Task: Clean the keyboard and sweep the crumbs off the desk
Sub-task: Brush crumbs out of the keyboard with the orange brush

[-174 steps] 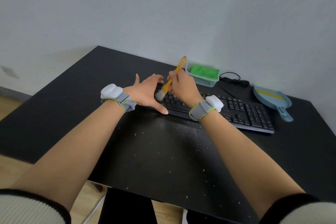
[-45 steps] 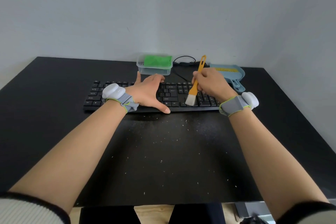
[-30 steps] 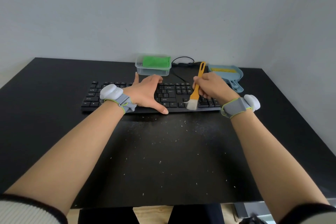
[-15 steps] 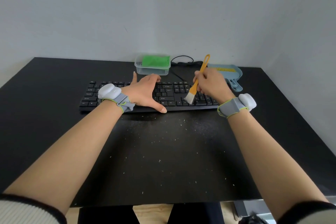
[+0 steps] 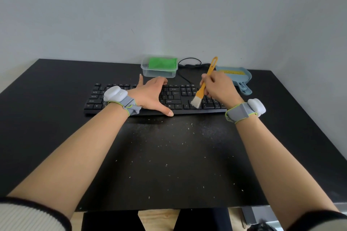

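A black keyboard (image 5: 97,97) lies across the far half of the black desk (image 5: 47,137). My left hand (image 5: 150,95) rests on its middle, thumb spread along the front edge and fingers reaching over the back edge. My right hand (image 5: 219,88) grips the orange handle of a small brush (image 5: 201,90); its pale bristles touch the keys on the right part of the keyboard. Pale crumbs (image 5: 167,155) are scattered over the desk in front of the keyboard.
A clear plastic tub (image 5: 159,72) holding a green cloth (image 5: 163,63) stands behind the keyboard. A light-blue dustpan (image 5: 238,77) with a yellow comb lies at the back right. A black cable (image 5: 189,62) loops by the wall. The desk's near edge runs across the bottom.
Over the last seconds the brush has moved from the keyboard's left end to its right part, stroking back and forth over the keys. My left hand has stayed on the keyboard.
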Action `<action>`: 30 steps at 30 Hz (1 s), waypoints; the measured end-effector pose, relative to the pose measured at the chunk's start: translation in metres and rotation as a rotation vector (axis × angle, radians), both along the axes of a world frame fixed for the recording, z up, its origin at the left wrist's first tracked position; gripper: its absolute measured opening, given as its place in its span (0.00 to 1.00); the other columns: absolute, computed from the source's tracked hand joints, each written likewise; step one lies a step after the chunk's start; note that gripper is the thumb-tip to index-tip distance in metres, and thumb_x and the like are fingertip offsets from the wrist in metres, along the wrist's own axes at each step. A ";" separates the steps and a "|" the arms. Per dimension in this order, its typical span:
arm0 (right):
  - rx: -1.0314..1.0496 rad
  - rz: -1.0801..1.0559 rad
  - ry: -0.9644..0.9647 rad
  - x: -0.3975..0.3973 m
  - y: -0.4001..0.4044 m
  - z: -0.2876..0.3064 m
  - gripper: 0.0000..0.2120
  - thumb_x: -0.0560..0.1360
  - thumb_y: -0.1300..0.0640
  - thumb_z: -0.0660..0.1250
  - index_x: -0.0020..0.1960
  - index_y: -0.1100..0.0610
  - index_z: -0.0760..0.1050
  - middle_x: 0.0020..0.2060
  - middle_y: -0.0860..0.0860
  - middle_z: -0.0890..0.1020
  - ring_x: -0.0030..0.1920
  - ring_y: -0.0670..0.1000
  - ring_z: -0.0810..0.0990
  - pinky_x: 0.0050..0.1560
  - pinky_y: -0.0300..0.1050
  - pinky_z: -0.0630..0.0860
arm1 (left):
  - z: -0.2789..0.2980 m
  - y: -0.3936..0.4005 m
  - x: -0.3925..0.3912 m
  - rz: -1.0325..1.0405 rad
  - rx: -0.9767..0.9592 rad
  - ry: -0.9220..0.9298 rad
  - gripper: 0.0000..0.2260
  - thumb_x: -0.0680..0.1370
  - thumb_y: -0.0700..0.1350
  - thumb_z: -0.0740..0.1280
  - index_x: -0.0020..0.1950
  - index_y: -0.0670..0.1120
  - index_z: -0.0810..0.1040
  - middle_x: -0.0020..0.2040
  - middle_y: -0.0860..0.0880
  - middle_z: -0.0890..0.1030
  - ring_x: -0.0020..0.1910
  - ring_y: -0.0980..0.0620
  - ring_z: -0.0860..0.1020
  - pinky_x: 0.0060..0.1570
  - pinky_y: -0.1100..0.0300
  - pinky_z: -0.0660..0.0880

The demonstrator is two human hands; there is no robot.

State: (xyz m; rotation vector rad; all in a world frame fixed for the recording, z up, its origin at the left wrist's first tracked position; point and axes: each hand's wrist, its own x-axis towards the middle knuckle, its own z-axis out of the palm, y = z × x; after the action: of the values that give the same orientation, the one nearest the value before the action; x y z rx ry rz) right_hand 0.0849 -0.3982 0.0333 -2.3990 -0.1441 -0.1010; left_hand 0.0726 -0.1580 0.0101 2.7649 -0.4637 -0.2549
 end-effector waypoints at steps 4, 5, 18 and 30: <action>-0.003 0.112 0.209 -0.008 -0.003 0.001 0.18 0.84 0.53 0.58 0.41 0.58 0.79 0.25 0.50 0.78 0.23 0.46 0.73 0.25 0.36 0.71 | 0.000 0.001 0.001 -0.002 0.000 -0.003 0.54 0.62 0.70 0.75 0.77 0.45 0.55 0.76 0.50 0.63 0.76 0.49 0.61 0.73 0.35 0.34; 0.071 0.057 0.179 -0.005 -0.007 0.002 0.18 0.84 0.52 0.57 0.41 0.57 0.79 0.25 0.49 0.77 0.23 0.45 0.73 0.25 0.36 0.71 | 0.000 0.001 0.002 -0.004 -0.003 -0.001 0.54 0.62 0.70 0.75 0.77 0.45 0.55 0.76 0.50 0.63 0.76 0.49 0.61 0.73 0.35 0.34; 0.107 -0.093 0.020 0.002 -0.024 0.003 0.18 0.84 0.52 0.56 0.39 0.55 0.77 0.26 0.50 0.78 0.25 0.46 0.74 0.27 0.36 0.71 | 0.000 0.002 0.001 0.005 0.005 0.003 0.54 0.62 0.70 0.75 0.77 0.46 0.55 0.76 0.51 0.63 0.76 0.49 0.60 0.72 0.34 0.33; -0.119 -0.004 -0.005 -0.007 -0.013 0.001 0.18 0.83 0.53 0.57 0.37 0.53 0.77 0.29 0.46 0.78 0.35 0.51 0.78 0.49 0.46 0.74 | 0.001 0.001 -0.001 0.007 0.022 0.002 0.53 0.63 0.69 0.75 0.77 0.46 0.55 0.76 0.50 0.63 0.76 0.49 0.60 0.72 0.34 0.34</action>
State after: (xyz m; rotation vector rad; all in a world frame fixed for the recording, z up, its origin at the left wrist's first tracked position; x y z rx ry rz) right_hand 0.0779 -0.4108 0.0347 -2.5181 -0.1511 -0.1028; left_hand 0.0715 -0.1570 0.0112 2.7874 -0.4528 -0.2627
